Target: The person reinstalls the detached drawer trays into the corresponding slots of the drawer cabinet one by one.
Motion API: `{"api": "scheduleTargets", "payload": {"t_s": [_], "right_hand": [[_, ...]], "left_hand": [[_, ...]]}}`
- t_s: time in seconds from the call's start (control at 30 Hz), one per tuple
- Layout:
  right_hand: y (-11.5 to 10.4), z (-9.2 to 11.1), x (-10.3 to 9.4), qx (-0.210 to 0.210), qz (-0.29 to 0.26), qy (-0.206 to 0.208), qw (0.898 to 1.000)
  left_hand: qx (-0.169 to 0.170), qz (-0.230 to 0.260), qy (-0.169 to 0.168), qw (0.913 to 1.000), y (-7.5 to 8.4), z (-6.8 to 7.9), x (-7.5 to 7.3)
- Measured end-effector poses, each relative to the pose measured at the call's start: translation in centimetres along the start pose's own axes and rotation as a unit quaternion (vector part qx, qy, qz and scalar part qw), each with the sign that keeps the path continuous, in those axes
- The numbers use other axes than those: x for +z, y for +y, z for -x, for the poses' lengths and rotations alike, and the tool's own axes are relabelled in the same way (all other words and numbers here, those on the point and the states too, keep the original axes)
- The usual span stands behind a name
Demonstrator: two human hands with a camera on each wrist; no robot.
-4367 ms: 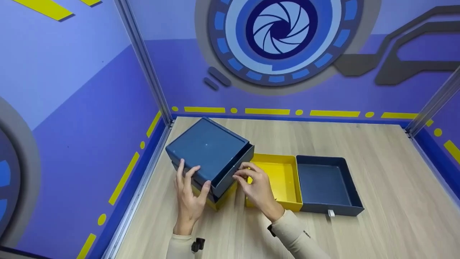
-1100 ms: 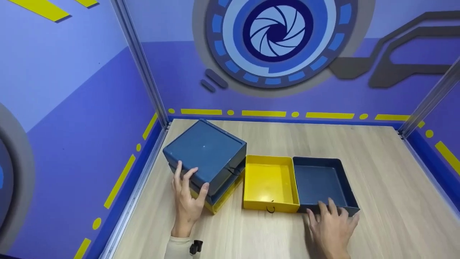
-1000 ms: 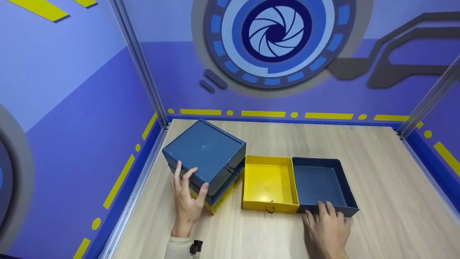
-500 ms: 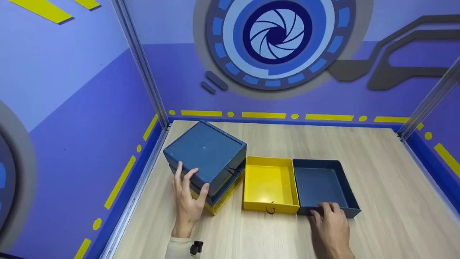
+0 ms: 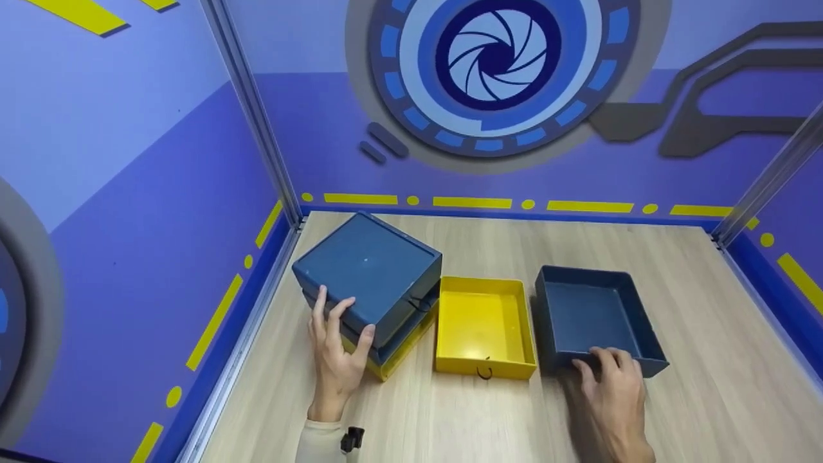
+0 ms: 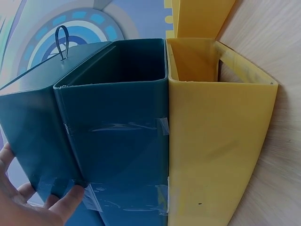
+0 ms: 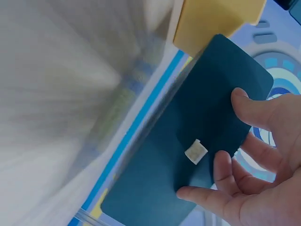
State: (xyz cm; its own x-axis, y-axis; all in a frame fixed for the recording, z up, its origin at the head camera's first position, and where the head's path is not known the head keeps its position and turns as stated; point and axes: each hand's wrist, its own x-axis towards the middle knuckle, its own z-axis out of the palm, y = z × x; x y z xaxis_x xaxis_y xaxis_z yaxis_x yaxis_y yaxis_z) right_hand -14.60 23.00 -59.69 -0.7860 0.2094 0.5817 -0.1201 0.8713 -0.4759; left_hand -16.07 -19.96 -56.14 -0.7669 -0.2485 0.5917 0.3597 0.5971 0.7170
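A drawer stack stands at the left. Its top is a dark blue box (image 5: 366, 263) with a black loop pull (image 5: 419, 305) on its front. Below it, a dark blue shell (image 6: 117, 113) and a yellow shell (image 6: 216, 122) both gape at the front. My left hand (image 5: 337, 354) rests on the top box's near side and corner, fingers spread. My right hand (image 5: 614, 392) pinches the front wall of an empty dark blue drawer (image 5: 588, 315), which looks raised off the table and slightly tilted. A white tab (image 7: 196, 151) shows on that wall between my fingers.
Between the stack and the blue drawer, an empty yellow drawer (image 5: 485, 321) with a black loop pull sits on the wooden table (image 5: 450, 424). Printed blue panels (image 5: 321, 128) wall in the back and sides, with metal posts (image 5: 257, 109) at the corners.
The top box's drawer, earlier partly out under my right hand, is shut in. My right hand has taken the blue drawer and moved it right, away from the yellow one. My left hand stays.
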Motion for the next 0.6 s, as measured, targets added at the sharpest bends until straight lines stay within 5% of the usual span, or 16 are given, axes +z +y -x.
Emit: {"api": "scheduleTargets", "payload": {"t_s": [0.3, 0.6], "right_hand": [[-2.6, 0.4, -0.4, -0.055, -0.050, 0.016, 0.997], [-4.8, 0.2, -1.1, -0.138, -0.079, -0.017, 0.987]], "left_hand": [[0.009, -0.001, 0.001, 1.0000, 0.0, -0.2, 0.1], [0.002, -0.001, 0.002, 1.0000, 0.0, -0.2, 0.1]]}}
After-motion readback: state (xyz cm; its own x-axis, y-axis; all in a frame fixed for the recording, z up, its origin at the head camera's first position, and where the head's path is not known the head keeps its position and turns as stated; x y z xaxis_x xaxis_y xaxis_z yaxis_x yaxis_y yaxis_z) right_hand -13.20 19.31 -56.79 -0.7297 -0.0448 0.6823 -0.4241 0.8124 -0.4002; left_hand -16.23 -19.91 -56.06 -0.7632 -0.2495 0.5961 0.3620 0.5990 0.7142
